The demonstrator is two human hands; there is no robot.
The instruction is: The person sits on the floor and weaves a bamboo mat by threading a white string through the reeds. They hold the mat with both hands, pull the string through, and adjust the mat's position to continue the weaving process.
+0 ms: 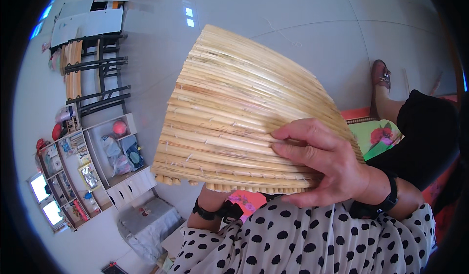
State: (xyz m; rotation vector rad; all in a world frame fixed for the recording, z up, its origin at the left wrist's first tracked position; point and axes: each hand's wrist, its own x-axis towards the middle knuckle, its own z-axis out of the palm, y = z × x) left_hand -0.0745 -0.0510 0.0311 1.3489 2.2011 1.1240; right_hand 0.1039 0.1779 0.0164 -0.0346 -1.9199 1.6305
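A flat mat of pale straw stalks (234,103), stitched side by side with thin thread, is held up in front of me and fills the middle of the view. My right hand (322,161) lies on top of its near right corner, fingers spread flat over the stalks and thumb under the edge. My left hand is hidden behind the mat; only the left wrist (212,208) with a black band shows below the near edge. A white dress with black dots (303,240) covers my lap.
A grey tiled floor (293,15) lies beyond the mat. At left stand a white shelf unit (93,161) full of small items, black-framed wooden benches (93,73) and a grey cloth bundle (146,225). My leg and brown shoe (381,76) stretch out at right over a red flowered mat (381,135).
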